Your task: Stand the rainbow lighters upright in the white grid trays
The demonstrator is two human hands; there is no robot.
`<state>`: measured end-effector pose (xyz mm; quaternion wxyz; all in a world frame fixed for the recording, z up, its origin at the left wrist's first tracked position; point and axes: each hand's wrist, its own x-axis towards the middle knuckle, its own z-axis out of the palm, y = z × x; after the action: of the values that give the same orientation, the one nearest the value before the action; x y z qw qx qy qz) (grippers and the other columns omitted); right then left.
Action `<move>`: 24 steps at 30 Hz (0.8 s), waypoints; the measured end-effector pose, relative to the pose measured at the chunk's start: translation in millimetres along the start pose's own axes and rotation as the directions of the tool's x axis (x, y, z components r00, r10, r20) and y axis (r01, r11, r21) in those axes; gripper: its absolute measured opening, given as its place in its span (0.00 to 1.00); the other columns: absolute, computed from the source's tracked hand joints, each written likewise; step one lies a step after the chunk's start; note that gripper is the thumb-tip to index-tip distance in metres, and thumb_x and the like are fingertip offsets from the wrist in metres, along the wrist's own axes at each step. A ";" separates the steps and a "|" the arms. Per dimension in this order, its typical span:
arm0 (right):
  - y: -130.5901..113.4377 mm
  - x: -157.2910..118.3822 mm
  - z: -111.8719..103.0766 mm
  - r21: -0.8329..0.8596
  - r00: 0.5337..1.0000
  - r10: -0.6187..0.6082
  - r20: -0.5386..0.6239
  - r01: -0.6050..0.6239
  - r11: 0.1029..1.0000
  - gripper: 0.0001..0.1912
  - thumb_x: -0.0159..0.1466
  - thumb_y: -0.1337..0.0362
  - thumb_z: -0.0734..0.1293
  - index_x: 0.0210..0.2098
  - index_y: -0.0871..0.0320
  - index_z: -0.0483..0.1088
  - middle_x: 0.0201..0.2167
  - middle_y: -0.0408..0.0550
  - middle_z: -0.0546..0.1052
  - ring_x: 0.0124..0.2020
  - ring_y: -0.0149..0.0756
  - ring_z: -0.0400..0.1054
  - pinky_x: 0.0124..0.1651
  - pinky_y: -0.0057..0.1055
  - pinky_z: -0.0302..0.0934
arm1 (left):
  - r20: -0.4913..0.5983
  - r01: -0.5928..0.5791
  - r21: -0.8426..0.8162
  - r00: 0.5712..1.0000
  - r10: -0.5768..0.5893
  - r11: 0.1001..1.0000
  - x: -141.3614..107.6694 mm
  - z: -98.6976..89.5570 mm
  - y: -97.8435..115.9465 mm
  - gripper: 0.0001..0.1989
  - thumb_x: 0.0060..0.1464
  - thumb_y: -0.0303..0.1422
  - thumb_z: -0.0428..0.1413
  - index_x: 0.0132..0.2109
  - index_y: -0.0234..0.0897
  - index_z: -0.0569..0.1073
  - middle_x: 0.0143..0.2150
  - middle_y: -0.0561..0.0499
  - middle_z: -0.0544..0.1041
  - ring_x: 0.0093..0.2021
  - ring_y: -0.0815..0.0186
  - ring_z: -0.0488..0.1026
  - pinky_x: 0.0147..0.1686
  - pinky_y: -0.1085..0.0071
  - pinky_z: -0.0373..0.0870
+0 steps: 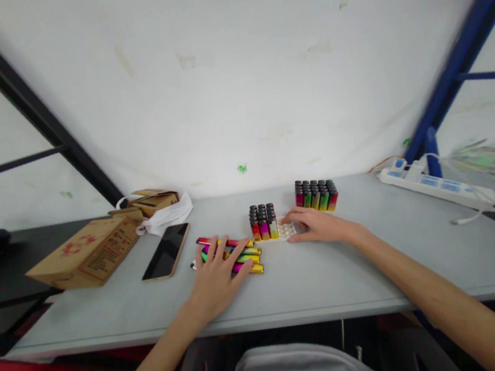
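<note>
Several shiny lighters (253,259) lie on their sides on the table, partly covered by my left hand (218,280). Its fingers are spread over them. To their right, a white tray (286,229) with rows of holes holds several upright lighters (263,225) with black tops in its left part. My right hand (314,224) rests at the tray's right end, fingers slightly curved and apart, nothing visible in them. Behind that hand stands a tight block of upright multicoloured lighters (316,194).
Left of the lying lighters are a phone (167,252), a cardboard box (89,252), a smaller open box (152,202) and a white plastic bag (167,215). A white power strip (437,186) with cables lies at the right. A wall (235,90) rises behind the table (315,286).
</note>
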<state>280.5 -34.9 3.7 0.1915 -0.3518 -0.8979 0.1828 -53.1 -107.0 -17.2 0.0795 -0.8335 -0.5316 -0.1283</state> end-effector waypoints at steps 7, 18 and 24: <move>5.2 -2.8 -5.6 -0.034 1.000 0.002 -0.006 -0.002 0.999 0.26 0.67 0.50 0.71 0.57 0.59 0.73 0.47 0.55 0.74 0.40 0.41 0.72 0.46 0.38 0.68 | -0.016 -0.016 -0.020 1.000 0.015 1.000 26.4 4.5 -13.9 0.26 0.68 0.49 0.49 0.69 0.55 0.68 0.69 0.39 0.69 0.71 0.40 0.61 0.66 0.32 0.52; 5.0 -7.5 -12.1 -0.051 1.000 0.008 -0.009 -0.009 0.999 0.25 0.66 0.51 0.72 0.56 0.60 0.74 0.46 0.54 0.75 0.37 0.39 0.72 0.44 0.37 0.68 | 0.083 0.071 -0.101 0.995 -0.063 0.992 46.3 -0.3 -36.0 0.29 0.70 0.48 0.44 0.74 0.51 0.59 0.72 0.38 0.64 0.74 0.43 0.56 0.67 0.35 0.51; 3.9 -8.5 -12.1 -0.027 1.000 0.006 -0.012 -0.006 1.000 0.25 0.66 0.50 0.72 0.56 0.59 0.74 0.46 0.54 0.75 0.38 0.39 0.72 0.44 0.37 0.68 | -0.019 0.058 -0.304 0.998 -0.066 0.951 61.0 -36.7 -95.3 0.31 0.66 0.48 0.45 0.67 0.35 0.70 0.70 0.38 0.69 0.70 0.50 0.64 0.70 0.52 0.56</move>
<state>294.2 -35.8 10.5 0.1916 -0.3583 -0.8980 0.1690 -119.7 -23.8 35.7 -0.0458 -0.8167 -0.5303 -0.2227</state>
